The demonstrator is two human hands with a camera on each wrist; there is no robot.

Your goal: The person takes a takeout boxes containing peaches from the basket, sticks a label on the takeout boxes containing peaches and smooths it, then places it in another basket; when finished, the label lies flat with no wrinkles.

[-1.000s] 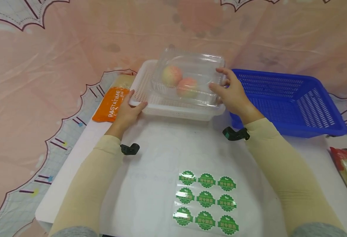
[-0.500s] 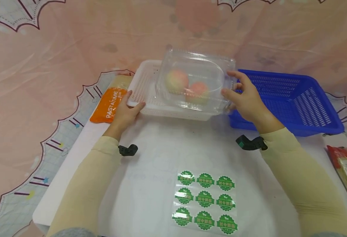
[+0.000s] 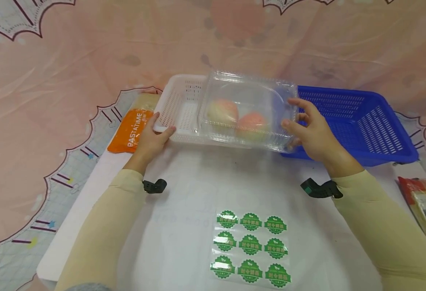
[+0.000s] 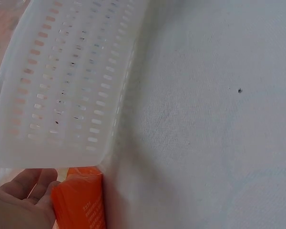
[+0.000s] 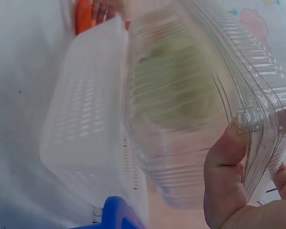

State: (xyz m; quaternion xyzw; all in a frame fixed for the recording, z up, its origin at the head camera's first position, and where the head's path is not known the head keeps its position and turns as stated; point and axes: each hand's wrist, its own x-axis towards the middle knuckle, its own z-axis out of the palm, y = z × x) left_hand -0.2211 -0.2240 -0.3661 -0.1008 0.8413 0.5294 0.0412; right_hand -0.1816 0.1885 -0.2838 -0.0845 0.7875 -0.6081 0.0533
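**Clear box held over the white basket's right end**

From the head view we see the right hand [image 3: 312, 135] gripping the right end of the clear clamshell box [image 3: 247, 107], thumb on the near side and fingers round the far edge. The box hangs above the right part of the white basket [image 3: 178, 109], its long axis running left to right, so it lies directly left of our right hand and well right of our left. Inside it sit two peaches [image 3: 238, 119], side by side. Our left hand [image 3: 151, 139] holds the white basket's near left corner, thumb on the rim. The blue basket [image 3: 358, 121] stands just right of the box; we see nothing in it. An orange packet [image 3: 131, 129] lies beside the left hand, a sheet of green stickers [image 3: 250, 248] nearer us.

In the left wrist view, the basket's slotted wall [image 4: 71, 90] sits on the white table [image 4: 205, 119], fingers curled beneath the corner.

In the right wrist view, the thumb [image 5: 226, 162] presses the box's ribbed wall [image 5: 190, 109], the fruit blurred within
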